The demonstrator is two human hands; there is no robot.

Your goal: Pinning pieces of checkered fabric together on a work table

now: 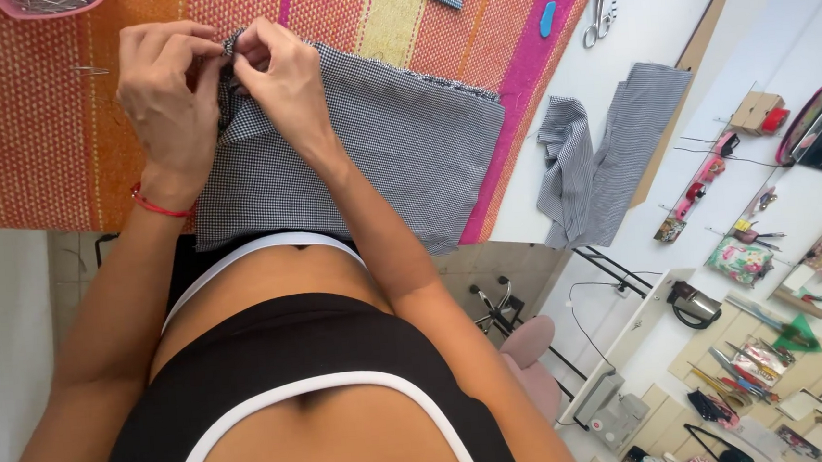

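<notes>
1. Checked fabric (367,157) lies upper centre of the frame on an orange woven cloth (27,123).
2. Left hand (166,99) and right hand (280,76) pinch its top edge together (fingers narrow, touching).
3. Scissors (598,6) lie far upper right.

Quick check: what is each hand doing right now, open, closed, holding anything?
Left hand: closed, fingertips pinching the top edge of the checked fabric.
Right hand: closed, pinching the same edge right beside the left.
</notes>
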